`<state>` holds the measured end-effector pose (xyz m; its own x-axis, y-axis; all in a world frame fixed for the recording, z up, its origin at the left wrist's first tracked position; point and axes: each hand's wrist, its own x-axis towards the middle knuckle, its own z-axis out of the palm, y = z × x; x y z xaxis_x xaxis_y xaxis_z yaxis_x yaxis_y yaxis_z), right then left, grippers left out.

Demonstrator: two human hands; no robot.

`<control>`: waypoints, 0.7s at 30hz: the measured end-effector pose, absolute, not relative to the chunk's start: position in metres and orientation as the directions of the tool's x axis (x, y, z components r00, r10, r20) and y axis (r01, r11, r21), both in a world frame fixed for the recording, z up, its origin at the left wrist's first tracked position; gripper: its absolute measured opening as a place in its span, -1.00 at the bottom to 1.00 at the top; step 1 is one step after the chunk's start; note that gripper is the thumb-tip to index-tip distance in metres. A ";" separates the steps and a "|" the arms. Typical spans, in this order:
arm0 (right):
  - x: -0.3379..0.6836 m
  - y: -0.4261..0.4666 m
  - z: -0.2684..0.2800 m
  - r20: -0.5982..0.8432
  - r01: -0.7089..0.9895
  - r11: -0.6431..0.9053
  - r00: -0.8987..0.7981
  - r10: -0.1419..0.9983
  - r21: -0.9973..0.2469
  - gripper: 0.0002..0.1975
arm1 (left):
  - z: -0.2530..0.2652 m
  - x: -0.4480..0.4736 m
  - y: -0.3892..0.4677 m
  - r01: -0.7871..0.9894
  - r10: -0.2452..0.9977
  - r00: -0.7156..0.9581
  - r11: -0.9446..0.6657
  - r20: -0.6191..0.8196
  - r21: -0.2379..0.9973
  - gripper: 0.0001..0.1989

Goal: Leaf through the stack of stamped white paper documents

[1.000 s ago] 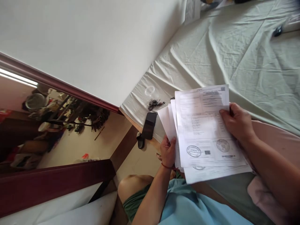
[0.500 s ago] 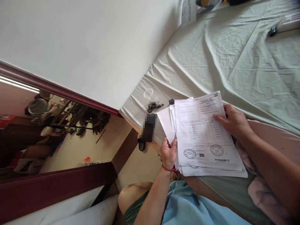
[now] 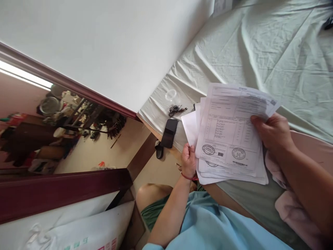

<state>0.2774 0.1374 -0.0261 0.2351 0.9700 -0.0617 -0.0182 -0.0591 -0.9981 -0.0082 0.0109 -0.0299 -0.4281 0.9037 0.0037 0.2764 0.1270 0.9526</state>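
Note:
Several printed paper sheets lie fanned over one another above the bed's front edge. My left hand (image 3: 188, 160), with a red string at its wrist, is closed on the lower left edge of the stack (image 3: 208, 175). Between the thumb and fingers of my right hand (image 3: 275, 130) is the right side of the top sheet (image 3: 229, 128), which bows upward at its upper right corner. That sheet bears a table of print, two round stamps and a barcode. A blank white sheet (image 3: 190, 126) sticks out at the left of the stack.
On the pale green bedsheet (image 3: 223, 52) lie a black phone (image 3: 169, 133), a bunch of keys (image 3: 176, 110) and a clear plastic cup (image 3: 171, 94). A slipper (image 3: 159, 150) is on the floor. Pink cloth (image 3: 291, 208) lies at the right, a white sack (image 3: 99, 225) at lower left.
My right hand has shifted right and lifted the top sheet, whose upper right part now curls away from the stack. My left hand keeps its hold. The view has turned slightly.

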 end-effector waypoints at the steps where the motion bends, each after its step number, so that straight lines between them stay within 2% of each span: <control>1: 0.276 0.138 -0.025 -0.093 -0.105 -0.069 0.241 0.966 -0.992 -0.76 | -0.029 -0.009 0.011 0.276 0.911 -0.412 0.125 0.000 0.953 -0.46; 5: 0.272 0.140 -0.015 -0.184 -0.378 -0.084 0.237 0.954 -0.922 -0.72 | -0.027 -0.010 0.011 0.240 0.922 -0.388 0.106 -0.005 0.965 -0.44; 7: 0.271 0.141 -0.012 -0.210 -0.431 -0.101 0.215 0.954 -0.897 -0.68 | -0.025 -0.009 0.012 0.221 0.921 -0.388 0.111 -0.017 0.969 -0.43; 10: 0.270 0.139 -0.013 -0.212 -0.369 -0.133 0.184 0.960 -0.920 -0.70 | -0.022 -0.009 0.012 0.167 0.918 -0.390 0.140 -0.065 0.976 -0.43; 16: 0.270 0.133 -0.021 -0.241 -0.119 -0.228 0.102 0.965 -0.966 -0.76 | -0.032 -0.009 0.011 0.050 0.901 -0.408 0.181 -0.145 0.982 -0.40; 21: 0.271 0.134 -0.025 -0.248 -0.128 -0.240 0.052 0.967 -0.962 -0.76 | -0.035 -0.010 0.007 0.053 0.910 -0.391 0.174 -0.140 0.983 -0.40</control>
